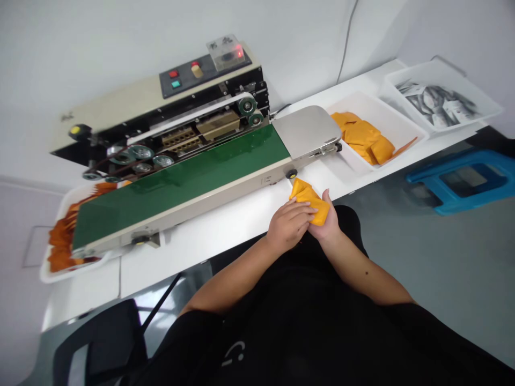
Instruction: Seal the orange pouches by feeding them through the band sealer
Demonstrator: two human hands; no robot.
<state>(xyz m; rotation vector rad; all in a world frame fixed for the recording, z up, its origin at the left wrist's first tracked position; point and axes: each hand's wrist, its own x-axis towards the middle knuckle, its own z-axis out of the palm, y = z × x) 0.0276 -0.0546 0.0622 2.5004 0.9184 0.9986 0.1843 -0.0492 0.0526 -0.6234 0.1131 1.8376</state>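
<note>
Both my hands meet at the table's front edge, holding an orange pouch (308, 197) between them. My right hand (328, 221) grips the pouch from underneath with the thumb up beside it. My left hand (287, 224) lies over the pouch's near end, fingers pressed on it. Just beyond stands a band sealing machine (161, 115) with a green conveyor belt (181, 185) and a metal feed plate (308, 128).
A white tray (396, 128) of orange pouches (362, 136) sits right of the machine, and another white tray (475, 91) with grey packets lies farther right. At the belt's left end a tray (46, 273) holds more orange pouches (60, 241). A blue stool (462, 182) stands on the floor.
</note>
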